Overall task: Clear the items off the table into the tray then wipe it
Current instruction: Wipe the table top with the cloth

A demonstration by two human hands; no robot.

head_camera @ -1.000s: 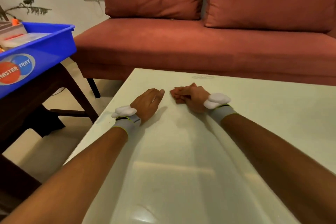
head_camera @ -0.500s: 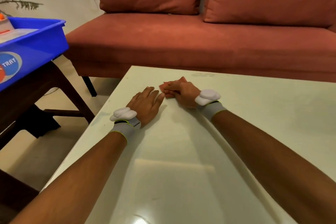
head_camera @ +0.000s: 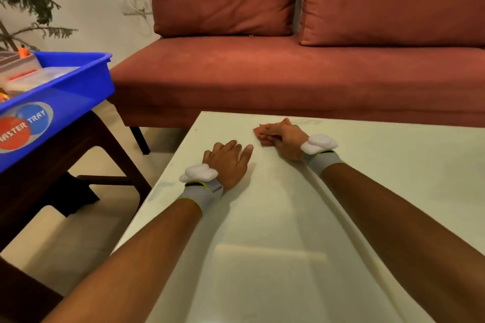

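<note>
The pink cloth lies bunched on the white table, near the far edge on the sofa side, mostly covered by the right hand. That hand is clenched over the cloth and presses it onto the surface. The left hand grips nothing: it lies flat, palm down, fingers spread, just beside the cloth but not touching it.

No loose items show on the visible tabletop, so the clearing stage appears complete and wiping is the step in hand. The blue tray sits on a dark wooden side table, well apart to the left, with clear containers inside.

Recommended practice:
- Keep the cloth flat under the palm instead of balled up, so more of it meets the surface.
- Work in overlapping strokes from the far edge toward the body.
- Use the left hand as a brace only, and shift it before the cloth reaches it.
- Cover the left corner, where faint smears appear on the glossy top.

The red sofa stands just behind the table.
</note>
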